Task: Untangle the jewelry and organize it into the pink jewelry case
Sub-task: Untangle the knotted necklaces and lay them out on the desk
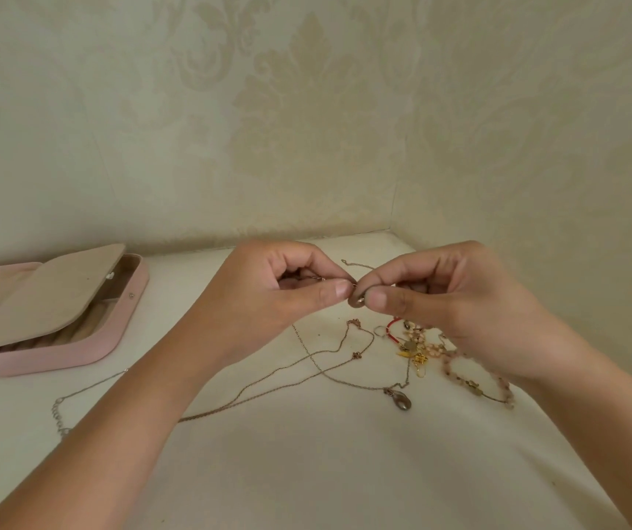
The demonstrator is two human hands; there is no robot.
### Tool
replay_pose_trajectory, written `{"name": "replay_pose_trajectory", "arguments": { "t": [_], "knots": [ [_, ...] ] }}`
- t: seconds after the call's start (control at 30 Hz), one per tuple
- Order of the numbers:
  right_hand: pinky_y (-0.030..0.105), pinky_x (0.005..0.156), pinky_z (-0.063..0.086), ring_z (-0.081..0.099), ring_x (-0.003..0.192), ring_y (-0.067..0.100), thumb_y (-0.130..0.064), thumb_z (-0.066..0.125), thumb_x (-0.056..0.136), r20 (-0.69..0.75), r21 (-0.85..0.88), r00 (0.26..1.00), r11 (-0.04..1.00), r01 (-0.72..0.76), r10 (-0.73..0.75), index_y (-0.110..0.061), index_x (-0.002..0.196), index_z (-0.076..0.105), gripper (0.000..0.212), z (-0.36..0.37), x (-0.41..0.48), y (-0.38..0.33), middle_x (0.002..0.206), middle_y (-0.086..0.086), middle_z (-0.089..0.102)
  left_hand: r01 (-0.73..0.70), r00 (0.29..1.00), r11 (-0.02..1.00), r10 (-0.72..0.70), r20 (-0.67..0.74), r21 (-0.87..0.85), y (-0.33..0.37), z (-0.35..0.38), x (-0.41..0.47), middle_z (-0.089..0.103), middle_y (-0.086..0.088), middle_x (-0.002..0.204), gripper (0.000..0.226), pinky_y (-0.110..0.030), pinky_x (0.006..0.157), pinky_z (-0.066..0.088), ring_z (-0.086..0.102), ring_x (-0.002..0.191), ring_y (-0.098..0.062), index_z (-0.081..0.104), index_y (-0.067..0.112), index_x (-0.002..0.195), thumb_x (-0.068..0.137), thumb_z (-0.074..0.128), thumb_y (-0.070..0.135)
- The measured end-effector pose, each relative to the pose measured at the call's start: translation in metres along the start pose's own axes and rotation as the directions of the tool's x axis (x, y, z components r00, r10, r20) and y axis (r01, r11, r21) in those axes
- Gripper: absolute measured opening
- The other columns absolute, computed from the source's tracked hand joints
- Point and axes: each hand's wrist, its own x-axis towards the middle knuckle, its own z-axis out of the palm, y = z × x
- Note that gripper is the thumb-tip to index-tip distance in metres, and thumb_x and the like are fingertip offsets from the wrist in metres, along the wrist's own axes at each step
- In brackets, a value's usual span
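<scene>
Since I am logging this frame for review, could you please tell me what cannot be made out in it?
- Head view: the small piece pinched between the left hand and right hand is mostly hidden by fingertips.
- The pink jewelry case: its tilted inner flap covers the compartments; the left edge crops it.
- The jewelry pile: partly under the right hand, too small to separate.

pink jewelry case (89, 350) cut off at left edge, pinched piece (356, 299) mostly hidden between fingertips
</scene>
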Motion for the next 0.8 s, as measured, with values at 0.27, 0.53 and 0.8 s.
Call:
{"name": "replay_pose_trajectory", "arguments": {
  "t": [0.27,0.53,0.8],
  "knots": [
    [0.030,0.047,0.030,0.031,0.054,0.032,-0.027,0.068,0.084,-0.030,-0.109,0.999,0.994,0.012,-0.016,-0.026,0.084,0.074,0.006,-0.0009,-0.0040,-0.0006,0.071,0.030,0.051,-0.010,0.995,1.000,0.010,-0.099,0.003,0.0040,0.0033,-0.0014,0.041,0.007,0.055,0.007,-0.013,0.054,0.036,0.038,0.054,-0.007,0.072,0.024,0.068,0.071,0.070,0.029],
    [0.011,0.051,0.031,0.040,0.049,0.008,-0.023,0.065,0.091,-0.122,-0.343,0.961,0.919,0.195,-0.249,-0.030,0.086,0.071,0.010,0.0011,-0.0057,0.0067,0.055,-0.009,0.046,0.034,0.997,0.999,-0.035,-0.065,-0.016,0.0048,0.0048,-0.0035,0.042,0.008,0.054,0.005,-0.013,0.051,0.035,0.036,0.052,-0.006,0.070,0.025,0.064,0.068,0.071,0.028],
    [0.007,0.050,0.038,0.049,0.058,0.010,-0.014,0.066,0.089,-0.174,-0.440,0.922,0.865,0.241,-0.345,-0.027,0.087,0.070,0.013,0.0022,-0.0069,0.0020,0.083,-0.009,0.064,0.013,0.997,1.000,-0.014,-0.075,-0.014,0.0075,0.0022,-0.0034,0.040,0.004,0.054,0.005,-0.015,0.051,0.033,0.035,0.054,-0.009,0.071,0.024,0.064,0.067,0.072,0.027]
  ]
}}
